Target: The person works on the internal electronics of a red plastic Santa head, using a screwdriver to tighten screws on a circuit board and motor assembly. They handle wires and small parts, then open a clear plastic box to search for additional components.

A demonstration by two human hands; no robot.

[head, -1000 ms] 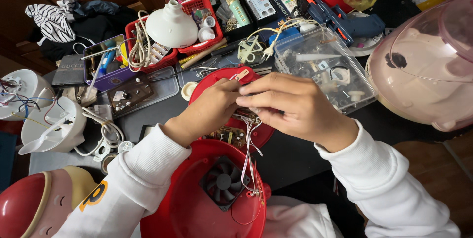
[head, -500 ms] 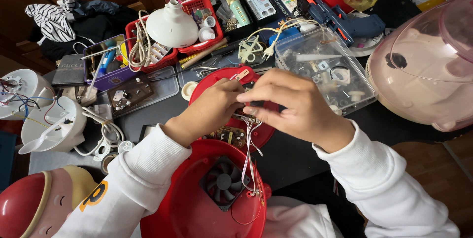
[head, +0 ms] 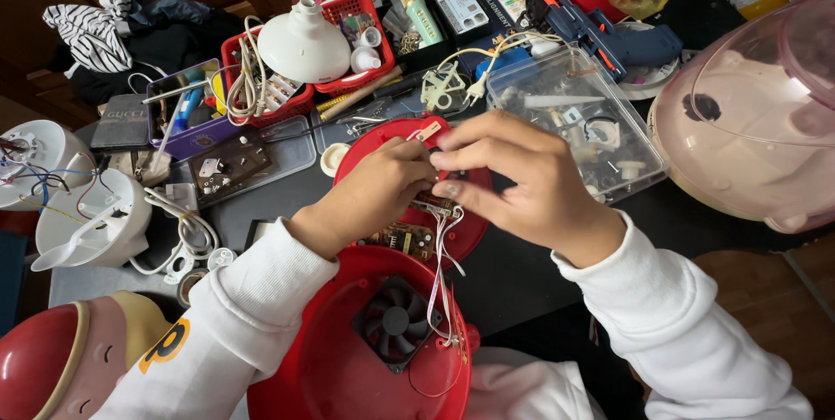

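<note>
Red housing (head: 365, 368) on cluttered dark workbench (head: 522, 272)

The small part pinched between left hand (head: 374, 190) and right hand (head: 522, 185) is hidden by the fingers; the round red plastic plate (head: 383, 137) is largely covered; the red fan housing (head: 348, 359) is cut off by the bottom edge.

The person is wearing a white long-sleeved sweatshirt with ribbed cuffs; the left sleeve (head: 217, 324) is carrying what may be a yellow-and-black letter patch (head: 167, 343). Both hands are bare.
</note>
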